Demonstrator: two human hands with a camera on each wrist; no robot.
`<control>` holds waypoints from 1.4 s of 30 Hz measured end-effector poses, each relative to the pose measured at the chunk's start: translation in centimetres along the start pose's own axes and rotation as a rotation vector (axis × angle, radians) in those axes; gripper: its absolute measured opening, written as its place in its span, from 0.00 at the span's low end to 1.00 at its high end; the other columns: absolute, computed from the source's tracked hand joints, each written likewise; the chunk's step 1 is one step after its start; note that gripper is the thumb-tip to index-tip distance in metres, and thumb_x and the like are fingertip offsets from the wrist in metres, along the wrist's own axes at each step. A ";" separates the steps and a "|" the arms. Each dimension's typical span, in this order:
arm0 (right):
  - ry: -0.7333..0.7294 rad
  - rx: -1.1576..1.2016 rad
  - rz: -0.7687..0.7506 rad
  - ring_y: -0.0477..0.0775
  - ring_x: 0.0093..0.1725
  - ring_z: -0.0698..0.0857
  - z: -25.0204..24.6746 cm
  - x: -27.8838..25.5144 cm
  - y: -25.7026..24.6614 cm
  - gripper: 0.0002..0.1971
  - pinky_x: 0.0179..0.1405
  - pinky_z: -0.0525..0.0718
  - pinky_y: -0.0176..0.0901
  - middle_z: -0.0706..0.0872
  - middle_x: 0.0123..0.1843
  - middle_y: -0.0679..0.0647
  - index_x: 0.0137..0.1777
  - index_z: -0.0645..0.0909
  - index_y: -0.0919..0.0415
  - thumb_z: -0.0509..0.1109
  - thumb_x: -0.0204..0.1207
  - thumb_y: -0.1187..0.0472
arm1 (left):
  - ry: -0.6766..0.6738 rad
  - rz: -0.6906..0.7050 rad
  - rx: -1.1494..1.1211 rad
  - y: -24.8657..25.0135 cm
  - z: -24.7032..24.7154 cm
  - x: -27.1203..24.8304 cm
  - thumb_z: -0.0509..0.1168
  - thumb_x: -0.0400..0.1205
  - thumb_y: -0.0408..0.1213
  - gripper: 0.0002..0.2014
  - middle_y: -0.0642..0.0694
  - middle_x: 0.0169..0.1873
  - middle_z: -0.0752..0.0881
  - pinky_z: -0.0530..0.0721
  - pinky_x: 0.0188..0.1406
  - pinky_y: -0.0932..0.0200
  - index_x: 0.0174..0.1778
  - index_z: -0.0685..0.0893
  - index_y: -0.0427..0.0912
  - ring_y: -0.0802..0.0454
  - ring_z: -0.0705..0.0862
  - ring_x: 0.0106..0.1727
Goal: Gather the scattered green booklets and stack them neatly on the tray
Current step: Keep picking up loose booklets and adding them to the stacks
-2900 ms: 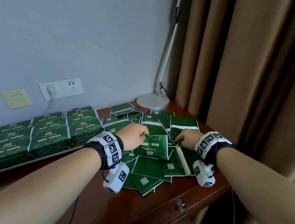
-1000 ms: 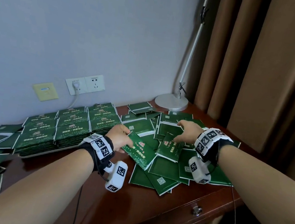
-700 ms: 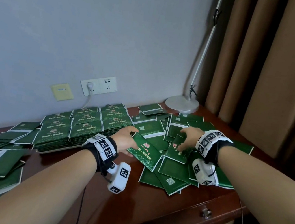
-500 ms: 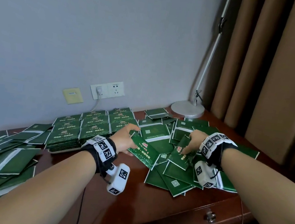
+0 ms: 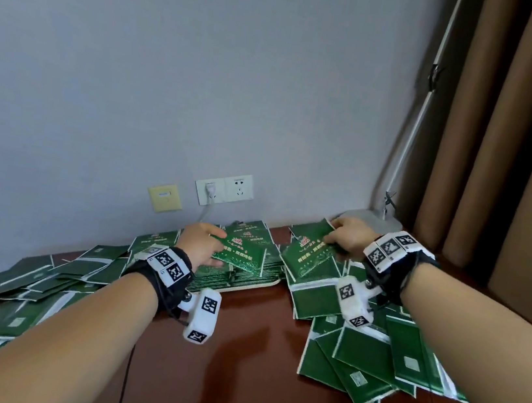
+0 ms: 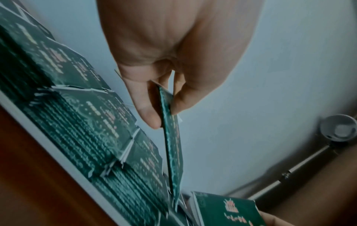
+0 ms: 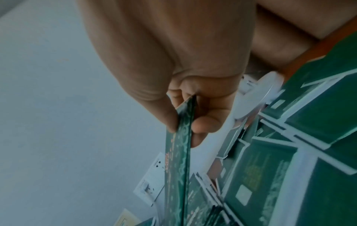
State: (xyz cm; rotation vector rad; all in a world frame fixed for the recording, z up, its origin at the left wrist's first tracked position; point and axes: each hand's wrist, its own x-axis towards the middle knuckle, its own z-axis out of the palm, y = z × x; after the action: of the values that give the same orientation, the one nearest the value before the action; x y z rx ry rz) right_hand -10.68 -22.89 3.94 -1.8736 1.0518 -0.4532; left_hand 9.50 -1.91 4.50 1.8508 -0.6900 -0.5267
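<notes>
While the left hand (image 5: pixel 199 243) pinches one green booklet (image 5: pixel 243 255) between thumb and fingers (image 6: pixel 148 107), it holds that booklet just above the stacked booklets (image 5: pixel 247 277) on the tray (image 5: pixel 254 288). The right hand (image 5: pixel 350 238) grips a second booklet (image 5: pixel 310 255) the same way, thumb on one face and fingers (image 7: pixel 204 125) curled against the other, raised over the loose pile on the right (image 5: pixel 373 353). So two booklets are held, one in each hand, both printed face up in the head view. The tray sits against the wall on the brown counter (image 5: pixel 234 367), its pale rim showing under the rows of stacks; how many stacks it carries I cannot count, since the hands cover part of them. A second loose pile (image 5: pixel 41 279) spreads across the counter's left side; too many overlap to count in either pile. On the wall are one double socket (image 5: pixel 224 189) with a plug in it and one yellowish plate (image 5: pixel 164 197). One lamp base (image 5: pixel 378 217) stands behind the right hand, beside the brown curtain (image 5: pixel 523 135).
</notes>
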 end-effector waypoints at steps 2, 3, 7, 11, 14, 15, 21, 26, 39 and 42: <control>0.005 0.078 0.007 0.54 0.25 0.82 1.7 1.6 -1.4 0.09 0.15 0.81 0.40 0.83 0.40 0.60 0.53 0.76 0.63 0.71 0.77 0.71 | 0.046 -0.025 -0.039 -0.2 -1.1 1.9 0.65 0.79 0.17 0.13 0.40 0.60 0.76 0.91 0.34 0.55 0.54 0.85 0.36 0.37 0.86 0.53; 0.008 0.116 0.003 0.54 0.23 0.82 2.6 2.6 -2.0 0.13 0.13 0.79 0.38 0.84 0.41 0.61 0.57 0.74 0.62 0.72 0.76 0.72 | 0.072 -0.040 -0.060 -0.4 -1.7 3.0 0.64 0.79 0.17 0.13 0.40 0.59 0.76 0.91 0.34 0.54 0.55 0.85 0.35 0.37 0.85 0.54; 0.081 0.182 -0.040 0.52 0.17 0.81 6.2 7.1 -3.9 0.19 0.10 0.77 0.38 0.85 0.39 0.62 0.59 0.72 0.58 0.75 0.73 0.72 | 0.138 -0.080 -0.135 -1.4 -4.3 7.6 0.64 0.79 0.16 0.15 0.39 0.57 0.77 0.90 0.33 0.56 0.58 0.85 0.33 0.38 0.85 0.51; 0.118 0.198 -0.085 0.56 0.19 0.83 9.4 12.2 -6.1 0.16 0.11 0.80 0.39 0.87 0.40 0.66 0.56 0.77 0.59 0.76 0.72 0.71 | 0.186 -0.093 -0.199 -3.7 -6.6 12.2 0.63 0.79 0.15 0.14 0.39 0.56 0.77 0.89 0.32 0.60 0.57 0.83 0.32 0.36 0.83 0.57; 0.118 0.207 -0.050 0.65 0.30 0.89 11.8 15.9 -7.3 0.07 0.21 0.88 0.50 0.88 0.45 0.66 0.45 0.83 0.61 0.76 0.71 0.71 | 0.225 -0.125 -0.221 -5.8 -8.0 15.2 0.64 0.79 0.16 0.11 0.34 0.59 0.80 0.90 0.37 0.56 0.50 0.83 0.35 0.35 0.85 0.58; 0.101 0.218 -0.033 0.67 0.32 0.89 12.5 17.0 -7.5 0.06 0.21 0.88 0.51 0.88 0.46 0.67 0.43 0.83 0.62 0.75 0.72 0.72 | 0.235 -0.133 -0.239 -6.4 -8.3 16.0 0.63 0.80 0.16 0.11 0.33 0.59 0.81 0.90 0.38 0.55 0.48 0.84 0.36 0.35 0.84 0.58; 0.019 0.195 -0.003 0.53 0.16 0.83 15.8 21.5 -8.1 0.05 0.13 0.82 0.39 0.85 0.40 0.63 0.46 0.83 0.63 0.70 0.77 0.73 | 0.262 -0.145 -0.310 -8.7 -9.0 19.5 0.62 0.80 0.16 0.11 0.38 0.50 0.81 0.89 0.49 0.52 0.53 0.82 0.33 0.39 0.84 0.53; 0.033 0.010 -0.077 0.60 0.39 0.89 17.0 22.9 -7.5 0.14 0.32 0.89 0.45 0.88 0.51 0.62 0.58 0.84 0.62 0.72 0.75 0.73 | 0.215 -0.147 -0.299 -9.4 -8.6 21.1 0.63 0.80 0.16 0.12 0.37 0.50 0.81 0.87 0.55 0.51 0.56 0.81 0.32 0.38 0.84 0.55; -0.108 -0.418 -0.110 0.52 0.45 0.84 16.5 22.7 -7.0 0.17 0.41 0.81 0.38 0.88 0.58 0.56 0.59 0.87 0.59 0.77 0.71 0.70 | 0.081 -0.040 0.184 -10.0 -7.1 22.7 0.64 0.82 0.24 0.16 0.37 0.58 0.83 0.83 0.57 0.54 0.66 0.83 0.36 0.45 0.83 0.51; -0.145 -0.440 -0.101 0.53 0.47 0.83 16.2 22.5 -7.3 0.17 0.40 0.80 0.37 0.88 0.58 0.57 0.59 0.87 0.60 0.75 0.72 0.72 | 0.059 -0.017 0.276 -9.6 -7.0 22.5 0.63 0.83 0.26 0.13 0.41 0.55 0.83 0.76 0.54 0.60 0.62 0.85 0.36 0.48 0.80 0.53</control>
State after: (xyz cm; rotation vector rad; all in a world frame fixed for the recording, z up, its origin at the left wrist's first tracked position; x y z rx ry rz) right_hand 16.38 -30.93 -0.71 -2.3167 1.0198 -0.1428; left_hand 32.62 -9.52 -2.77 2.1225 -0.7367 -0.4012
